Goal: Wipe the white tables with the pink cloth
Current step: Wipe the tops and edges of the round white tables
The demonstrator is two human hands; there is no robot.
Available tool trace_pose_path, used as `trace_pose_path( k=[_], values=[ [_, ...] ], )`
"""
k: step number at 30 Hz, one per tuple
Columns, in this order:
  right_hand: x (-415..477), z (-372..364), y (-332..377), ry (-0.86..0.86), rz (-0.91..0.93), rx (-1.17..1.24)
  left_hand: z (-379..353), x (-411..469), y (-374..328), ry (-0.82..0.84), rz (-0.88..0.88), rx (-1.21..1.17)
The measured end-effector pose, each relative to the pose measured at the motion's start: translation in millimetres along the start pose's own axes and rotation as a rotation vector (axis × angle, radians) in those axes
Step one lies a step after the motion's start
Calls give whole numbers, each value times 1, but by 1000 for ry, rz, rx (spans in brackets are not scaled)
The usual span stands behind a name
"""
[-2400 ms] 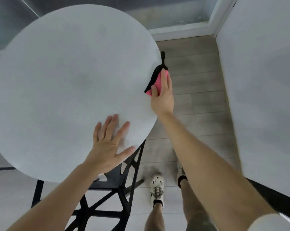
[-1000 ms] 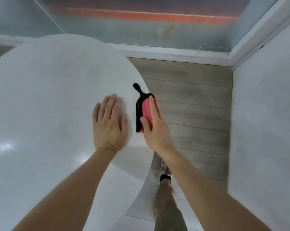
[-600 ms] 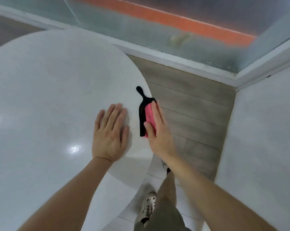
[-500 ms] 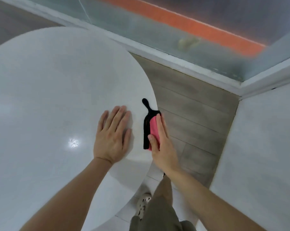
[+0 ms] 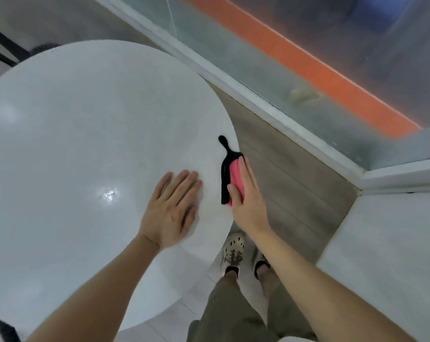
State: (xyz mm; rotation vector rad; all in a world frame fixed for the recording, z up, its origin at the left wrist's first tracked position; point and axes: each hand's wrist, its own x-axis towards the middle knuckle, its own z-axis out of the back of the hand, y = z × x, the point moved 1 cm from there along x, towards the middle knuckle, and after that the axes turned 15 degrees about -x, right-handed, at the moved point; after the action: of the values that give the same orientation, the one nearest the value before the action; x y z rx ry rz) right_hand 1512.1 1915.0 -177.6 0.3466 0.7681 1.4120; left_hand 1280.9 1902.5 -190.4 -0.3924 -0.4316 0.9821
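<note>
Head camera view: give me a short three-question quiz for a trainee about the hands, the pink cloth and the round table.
1. True or false: the left hand lies flat, fingers straight, on the round white table.
2. Where does the pink cloth lie? A) at the table's middle, B) on the tabletop near its right edge, C) on the floor.
3. Which hand presses on the cloth?

Key: 1 true. 2 B. 3 the right hand, with straight fingers laid over the cloth.
</note>
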Motion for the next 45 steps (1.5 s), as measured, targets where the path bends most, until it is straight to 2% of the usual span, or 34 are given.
trace_pose_path(
  k=[3, 7, 9, 11, 14, 18, 21, 25, 28, 32, 35, 37, 45],
  values=[
    [-4, 3, -3, 42, 29, -16, 2, 9, -3, -53, 46, -36],
    [127, 21, 30, 81, 42, -31, 11, 53, 2, -212, 166, -55],
    [200, 30, 53, 148, 84, -52, 16, 80, 16, -348, 299, -19],
    [237, 31, 67, 185, 142, -57, 20, 109, 39, -460, 456, 29],
    [218, 31, 59, 185, 162, -32, 26, 154, 78, -579, 673, 107],
    [154, 42, 18, 237, 203, -27, 35, 202, 122, -541, 904, 217],
    [182, 48, 21, 346, 242, -10, 32, 217, 135, -464, 1017, 257],
    [313, 26, 93, 443, 342, -29, 25, 221, 132, -488, 1068, 298],
    [362, 7, 130, 495, 456, -35, 26, 222, 128, -490, 1072, 338],
    [325, 30, 87, 518, 508, -26, 27, 225, 126, -498, 1093, 348],
    [288, 66, 43, 623, 539, -69, 27, 224, 128, -474, 1075, 366],
    [294, 71, 44, 674, 561, -106, 26, 223, 130, -473, 1076, 357],
    [440, -36, 192, 720, 717, -154, 27, 224, 128, -452, 1077, 338]
  ],
)
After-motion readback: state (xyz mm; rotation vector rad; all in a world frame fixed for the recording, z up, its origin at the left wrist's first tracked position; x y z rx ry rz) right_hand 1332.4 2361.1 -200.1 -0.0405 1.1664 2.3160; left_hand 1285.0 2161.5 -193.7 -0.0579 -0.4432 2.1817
